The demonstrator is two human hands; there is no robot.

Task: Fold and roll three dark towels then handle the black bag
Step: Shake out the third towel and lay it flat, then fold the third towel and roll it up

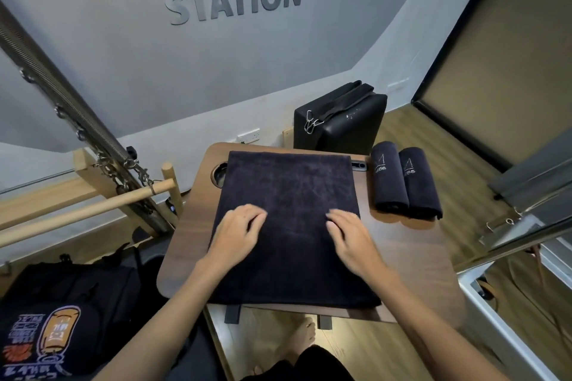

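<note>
Dark towel [288, 219]: flat on brown tray table [411, 260], long axis running away from the person | left hand [236, 233], right hand [349, 240]: fingers loosely spread, resting atop it, gripping nothing | two rolled towels [405, 184]: right of it | black bag [340, 120]: beyond, against grey wall [123, 49], wood floor [464, 164].
</note>
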